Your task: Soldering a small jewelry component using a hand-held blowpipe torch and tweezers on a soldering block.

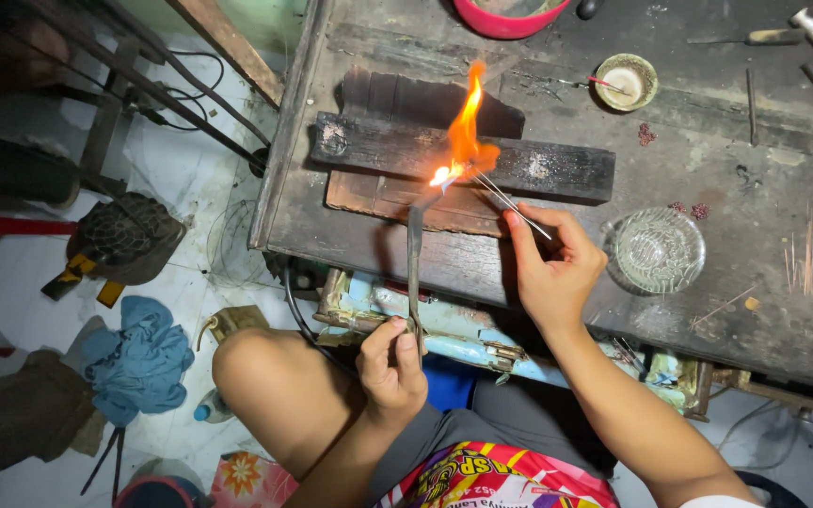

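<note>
Head view: flame and tweezers meet over a charred block

Head camera looks down on a dark, worn workbench (689,310) that fills the upper right of the frame. At lower centre the left hand (392,362) is closed around the lower end of a thin metal torch pipe (414,268), thumb and fingers pinched tight on it. The pipe rises toward the middle of the frame, and an orange flame (466,132) burns from its tip, licking upward and slightly right.

Right of centre, the right hand (552,268) is curled shut on a pair of slim tweezers (510,202), gripped between thumb and fingertips. Their points reach up and left into the bright base of the flame; whatever they grip there is too small and too glaring to make out.

Flame and tweezer tips sit just over a long charred wooden block (378,150) lying across the bench in the upper middle, stacked on other scorched boards.

Just right of the right hand stands a clear patterned glass dish (659,249). At upper right sits a small round bowl (625,82), and a red bowl (508,19) is cut by the top edge. A blue cloth (143,362) lies on the floor at lower left
</note>
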